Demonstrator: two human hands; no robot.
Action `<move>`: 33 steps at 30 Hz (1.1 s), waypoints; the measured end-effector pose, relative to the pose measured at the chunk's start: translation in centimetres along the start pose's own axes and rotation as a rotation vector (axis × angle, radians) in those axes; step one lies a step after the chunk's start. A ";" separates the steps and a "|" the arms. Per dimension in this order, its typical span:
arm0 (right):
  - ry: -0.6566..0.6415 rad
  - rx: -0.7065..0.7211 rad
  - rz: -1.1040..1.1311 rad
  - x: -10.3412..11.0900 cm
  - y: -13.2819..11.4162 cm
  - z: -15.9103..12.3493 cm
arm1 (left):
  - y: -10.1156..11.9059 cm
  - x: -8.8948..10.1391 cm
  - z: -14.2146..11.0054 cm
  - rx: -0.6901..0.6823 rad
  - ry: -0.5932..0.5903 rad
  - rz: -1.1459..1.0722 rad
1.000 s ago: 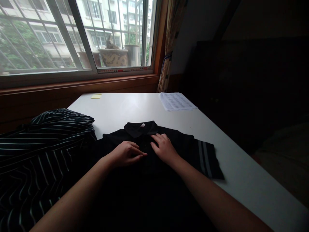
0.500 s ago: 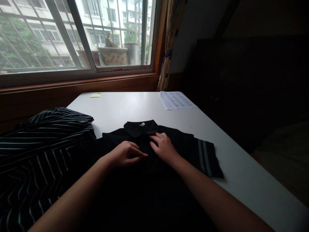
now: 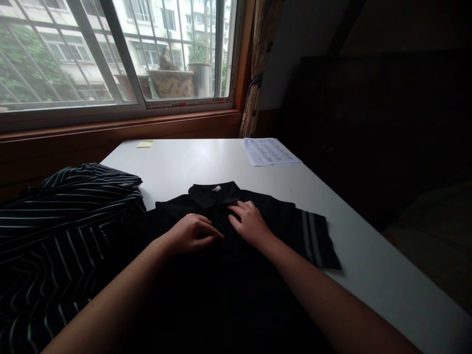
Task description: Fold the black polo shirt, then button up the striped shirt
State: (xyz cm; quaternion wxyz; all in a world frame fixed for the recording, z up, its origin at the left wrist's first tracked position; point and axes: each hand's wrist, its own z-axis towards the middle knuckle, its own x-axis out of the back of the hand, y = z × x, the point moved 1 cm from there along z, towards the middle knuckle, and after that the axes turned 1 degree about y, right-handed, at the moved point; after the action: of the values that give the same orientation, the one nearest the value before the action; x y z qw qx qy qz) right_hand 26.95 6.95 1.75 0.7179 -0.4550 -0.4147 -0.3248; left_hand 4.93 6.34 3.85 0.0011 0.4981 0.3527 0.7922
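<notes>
One black shirt [image 3: 230,250] on one white table [image 3: 191,160], left hand [image 3: 192,233] curled, its grip unclear, right hand [image 3: 250,223] open beside the collar [image 3: 206,195], one striped garment [image 3: 70,216] at left

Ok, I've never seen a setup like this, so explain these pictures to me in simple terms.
There is no machine here: the grip is a person's two bare hands. Every picture comes from one camera worn on the head, looking forward and down.

On the white table lies a black shirt, its collar toward the far side. Striped cloth is heaped to its left. Farther back are a yellow note and printed paper.

The left hand is on the shirt's front, thumb and forefinger close together. The right hand touches it just below the collar. The dark cloth hides whether either one pinches it.
</notes>
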 end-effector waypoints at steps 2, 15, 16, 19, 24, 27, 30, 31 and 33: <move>-0.005 -0.001 0.000 0.0 0.0 0.0 | -0.3 -0.2 0.0 0.029 0.042 0.060; 0.002 0.004 0.022 0.0 0.1 0.0 | -0.4 -0.3 0.0 0.047 0.079 0.112; 0.005 0.005 0.024 0.0 0.1 0.0 | -0.5 -0.4 0.0 0.048 0.084 0.124; 0.012 0.006 0.026 0.0 0.1 0.0 | -0.7 -0.7 0.0 0.063 0.126 0.183; 0.002 0.002 0.013 -0.1 0.1 0.0 | -0.5 -0.9 0.1 0.047 0.097 0.260; 0.001 0.005 0.010 -0.1 0.1 0.0 | -0.2 -0.6 0.1 0.025 0.061 0.229; 0.006 0.006 0.016 0.0 0.1 0.0 | 0.1 -0.3 0.1 0.010 0.028 0.181; 0.007 0.006 0.018 0.0 0.1 0.0 | 0.2 -0.3 0.1 0.007 0.022 0.169; 0.004 0.005 0.015 0.0 0.0 0.0 | 0.2 -0.2 0.1 -0.005 0.020 0.141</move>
State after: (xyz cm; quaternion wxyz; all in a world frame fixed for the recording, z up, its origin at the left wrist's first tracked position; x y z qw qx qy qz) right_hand 26.99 6.97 1.78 0.7223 -0.4559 -0.4107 -0.3191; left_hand 5.20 6.15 3.81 -0.0572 0.5137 0.3146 0.7962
